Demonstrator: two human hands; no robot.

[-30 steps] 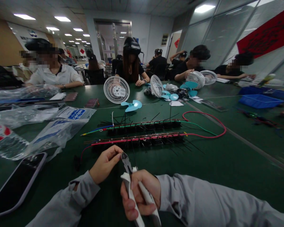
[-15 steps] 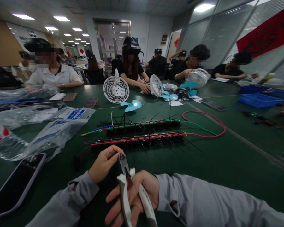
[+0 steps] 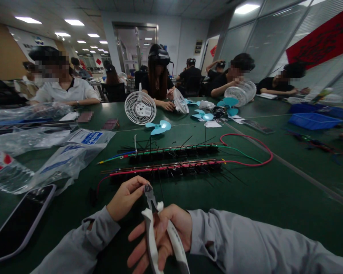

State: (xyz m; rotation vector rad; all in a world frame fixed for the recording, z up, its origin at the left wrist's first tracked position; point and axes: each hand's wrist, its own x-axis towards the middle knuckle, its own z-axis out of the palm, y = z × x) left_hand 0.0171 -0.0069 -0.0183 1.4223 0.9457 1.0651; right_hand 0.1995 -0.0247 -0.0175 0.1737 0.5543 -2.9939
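Note:
White-handled cutting pliers [image 3: 151, 232] lie across the palm of my right hand [image 3: 167, 236], their jaws pointing up and away from me. The thumb rests over the handles and the fingers are loosely spread. My left hand [image 3: 128, 198] is closed in a pinch at the tip of the jaws; anything between its fingertips is too small to make out. Just beyond are two long black strips. The nearer strip [image 3: 165, 171] carries a red cable and the farther strip [image 3: 171, 154] a green one, with many thin black ties sticking out of both.
A phone [image 3: 20, 224] and plastic bags [image 3: 71, 156] lie at the left, with a bottle [image 3: 8, 173]. Across the table are fan grilles [image 3: 140, 108], blue fan blades [image 3: 159, 127] and several seated people. Blue trays [image 3: 314, 121] stand at the right.
My hands and the pliers have barely moved. Across the table, a person has lifted and turned a fan grille slightly to the left, and another person's grille has shifted.

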